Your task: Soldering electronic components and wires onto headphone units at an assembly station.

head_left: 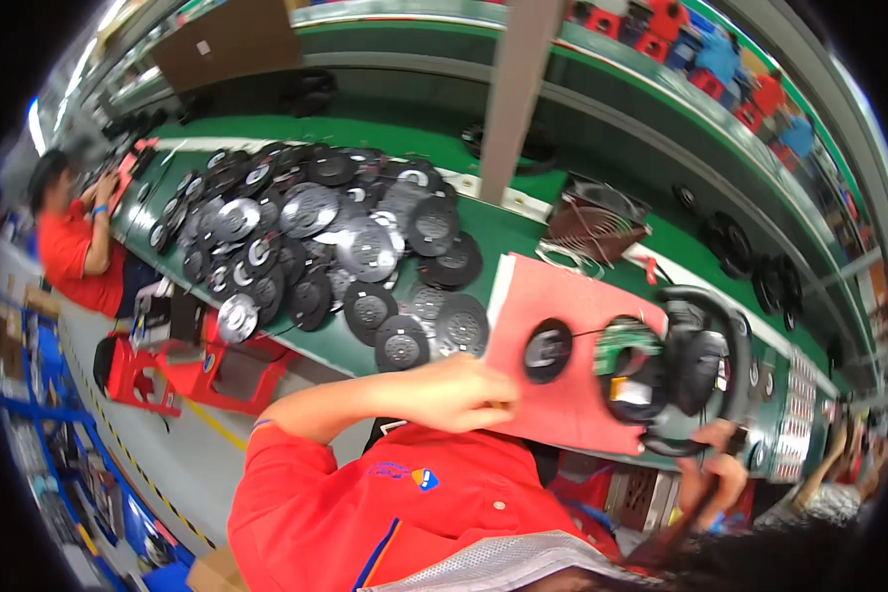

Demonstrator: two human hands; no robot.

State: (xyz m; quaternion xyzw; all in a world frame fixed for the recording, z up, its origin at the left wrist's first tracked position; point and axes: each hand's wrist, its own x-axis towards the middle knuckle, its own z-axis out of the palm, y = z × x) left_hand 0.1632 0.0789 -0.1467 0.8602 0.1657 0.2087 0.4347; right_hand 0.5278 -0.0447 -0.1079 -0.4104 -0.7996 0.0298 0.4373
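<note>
The left hand (469,393) rests loosely curled on the near edge of the flat red foam mat (562,395). The right hand (712,464) grips the black plastic ring-shaped housing (705,370) at the mat's right edge.

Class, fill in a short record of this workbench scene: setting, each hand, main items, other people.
Setting: green bench
Left hand: rests on the edge of a red mat
Right hand: at the black headset, grip unclear
On mat: black round part, wired to a green board
Left of mat: pile of black discs
Others: person in red seated far left
</note>
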